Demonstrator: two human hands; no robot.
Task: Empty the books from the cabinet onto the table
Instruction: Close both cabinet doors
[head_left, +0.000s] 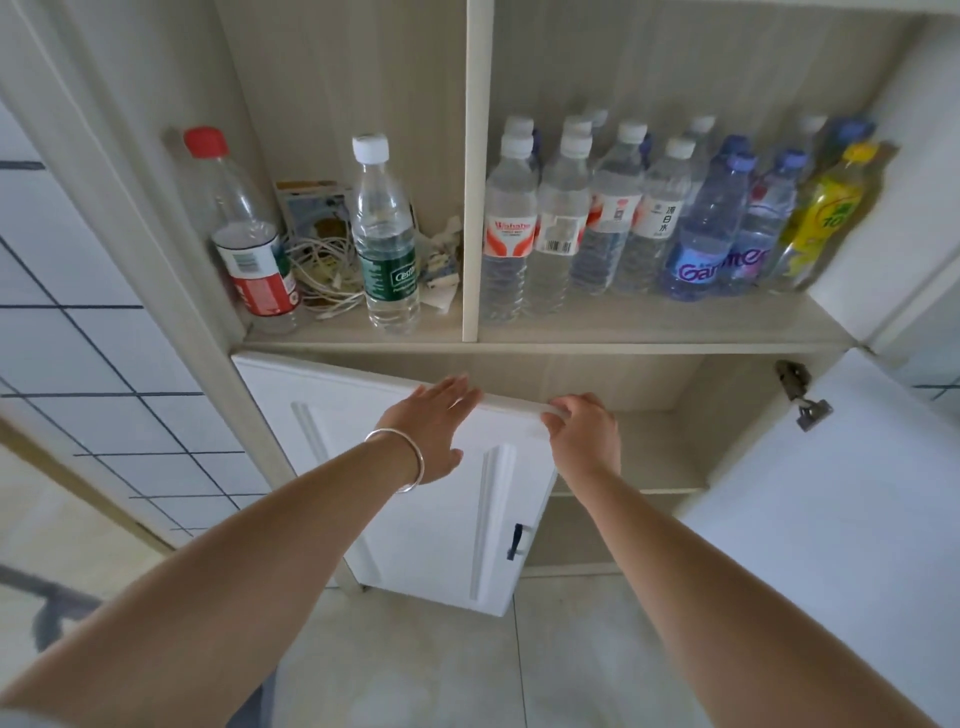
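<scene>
The cabinet's lower compartment (649, 452) has two white doors. The left door (431, 525) stands partly ajar; the right door (841, 493) is swung wide. My left hand (431, 426) lies flat with fingers apart on the left door's front, near its top edge. My right hand (584, 431) curls its fingers over that door's top edge. The visible part of the lower shelf shows bare board; no books are in sight. A silver bangle (405, 457) sits on my left wrist.
The upper shelf (623, 332) holds several water bottles at the right (613, 218), two bottles at the left (387, 234) and a tangle of white cables (324, 275). A black handle (516, 540) sits on the left door. Tiled floor (467, 665) lies below.
</scene>
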